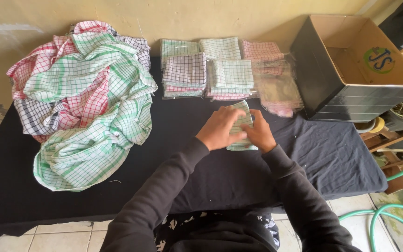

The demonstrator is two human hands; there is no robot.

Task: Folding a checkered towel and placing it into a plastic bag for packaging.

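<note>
1. The left hand [221, 128] lay flat on a small folded green-checked cloth [240, 125], its fingers together and pressing down on the cloth's left part.
2. The right hand [259, 132] rested on the same cloth from the right side, fingers curled onto its edge; whether they pinched the fabric could not be told.
3. The folded green-checked cloth sat on the black-covered table [210, 172], near its middle, just in front of the packed stacks and partly hidden under both hands.
4. Both arms wore dark sleeves [164, 200] reaching in from the bottom edge of the view.
5. A big loose heap of checked cloths [84, 98] in green, red and dark blue checks lay on the left part of the table, well apart from the hands.
6. Behind the hands, against the wall, stood stacks of folded checked cloths [210, 70], some in clear plastic wrap.
7. A clear plastic pack [278, 91] of pinkish cloths lay at the right end of those stacks, just beside a cardboard box.
8. The open cardboard box [355, 70], black outside and brown inside, stood at the table's right rear corner.
9. A green hose [383, 212] curved over the tiled floor at lower right.
</note>
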